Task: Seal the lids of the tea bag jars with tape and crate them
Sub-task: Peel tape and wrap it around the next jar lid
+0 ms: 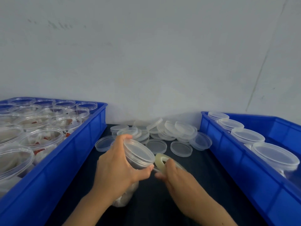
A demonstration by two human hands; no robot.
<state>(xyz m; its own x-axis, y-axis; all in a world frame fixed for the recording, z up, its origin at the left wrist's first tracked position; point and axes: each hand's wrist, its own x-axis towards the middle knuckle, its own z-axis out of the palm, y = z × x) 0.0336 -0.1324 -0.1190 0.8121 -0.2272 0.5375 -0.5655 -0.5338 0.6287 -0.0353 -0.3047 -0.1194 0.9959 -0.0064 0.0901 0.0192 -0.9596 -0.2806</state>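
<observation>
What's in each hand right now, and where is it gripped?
The left hand grips a lidded jar round its upper wall, just below the lid. The right hand holds the tape roll by its ring.

Two blue crates (91, 137) (244, 160), four lidded jars (247, 136) in the right one, one tape roll (160, 160)
</observation>
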